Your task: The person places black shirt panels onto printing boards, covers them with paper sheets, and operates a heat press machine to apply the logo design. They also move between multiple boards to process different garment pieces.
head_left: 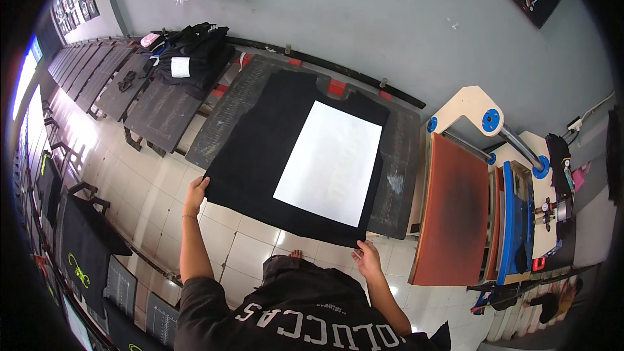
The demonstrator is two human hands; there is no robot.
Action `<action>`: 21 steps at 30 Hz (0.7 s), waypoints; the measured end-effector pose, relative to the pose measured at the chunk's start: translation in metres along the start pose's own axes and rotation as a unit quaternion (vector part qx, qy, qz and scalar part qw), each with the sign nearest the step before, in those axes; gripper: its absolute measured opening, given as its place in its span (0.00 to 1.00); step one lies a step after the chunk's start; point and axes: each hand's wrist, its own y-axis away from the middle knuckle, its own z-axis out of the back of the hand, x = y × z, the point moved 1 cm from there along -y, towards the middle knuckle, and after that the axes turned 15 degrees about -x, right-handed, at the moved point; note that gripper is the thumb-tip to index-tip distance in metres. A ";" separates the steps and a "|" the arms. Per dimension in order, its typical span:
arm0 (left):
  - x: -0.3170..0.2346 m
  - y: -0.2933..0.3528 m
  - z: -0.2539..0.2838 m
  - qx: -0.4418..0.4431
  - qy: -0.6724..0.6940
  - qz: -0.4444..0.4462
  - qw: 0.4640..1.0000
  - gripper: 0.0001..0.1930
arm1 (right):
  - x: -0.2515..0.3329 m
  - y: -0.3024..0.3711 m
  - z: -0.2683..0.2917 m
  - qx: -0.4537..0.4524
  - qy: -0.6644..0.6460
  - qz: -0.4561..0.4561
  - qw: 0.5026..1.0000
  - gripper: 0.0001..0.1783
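A black shirt panel [250, 156] lies over a worn dark board [221, 114], its near edge reaching past the board toward me. On its right half rests a white rectangular sheet [331, 162], lying flat and slightly turned. My left hand [196, 194] grips the near left corner of the panel, thumb on top. At the near right corner, my right hand [368, 257] pinches the cloth between thumb and finger, the other fingers partly spread. The near edge stretches between both hands.
To the right stands a machine with a reddish-brown plate [452, 211], a cream arm [465, 110] and a blue frame [513, 221]. Black garments [195, 58] are piled back left on a row of dark boards [159, 117]. More racks with black printed panels [84, 260] stand at left.
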 end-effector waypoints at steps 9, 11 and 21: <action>0.029 0.017 0.000 -0.034 0.050 0.002 0.998 0.15 | -0.016 0.006 0.017 -0.021 0.046 0.038 0.998 0.09; 0.035 0.019 0.003 -0.029 0.108 0.000 0.994 0.15 | -0.017 0.012 0.014 -0.024 0.046 0.055 0.997 0.10; 0.050 0.023 -0.009 -0.069 0.141 0.010 0.988 0.13 | -0.031 0.008 0.021 -0.030 0.114 0.121 0.986 0.10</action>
